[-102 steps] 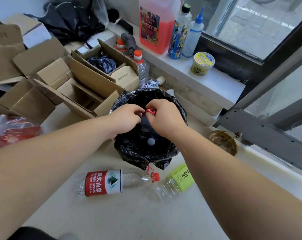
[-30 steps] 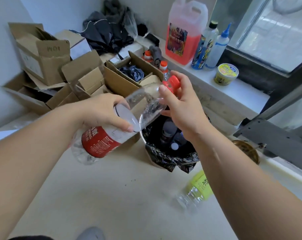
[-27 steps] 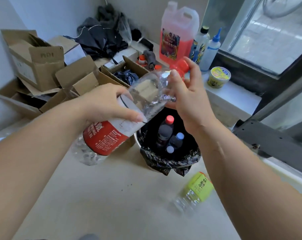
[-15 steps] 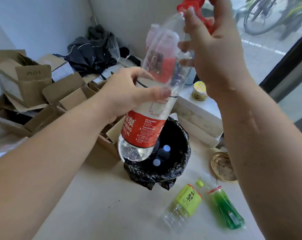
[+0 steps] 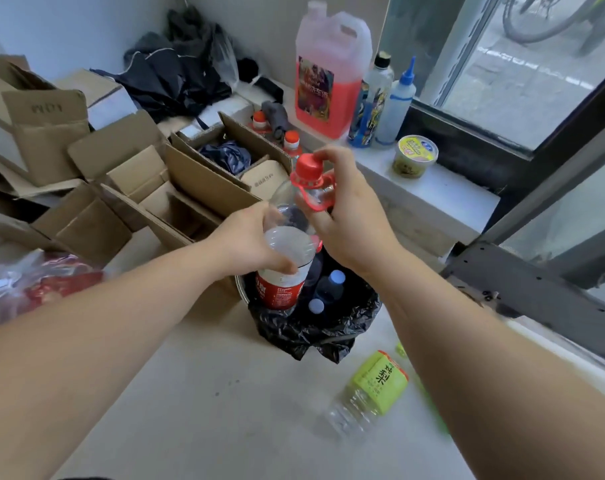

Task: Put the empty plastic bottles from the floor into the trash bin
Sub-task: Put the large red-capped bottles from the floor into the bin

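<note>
standing base-down in the trash bin (image 5: 328,336), clear red-labelled bottle (image 5: 287,268) grasped by both hands' fingers (image 5: 276,263).

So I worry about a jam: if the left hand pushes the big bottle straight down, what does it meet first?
Probably the capped bottles already standing in the trash bin; the red-label bottle in the left hand looks partly inside, though depth is unclear.

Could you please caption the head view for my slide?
Both hands lower a large red-labelled bottle base-first into the black-lined trash bin; a green-labelled bottle lies on the floor.
</note>
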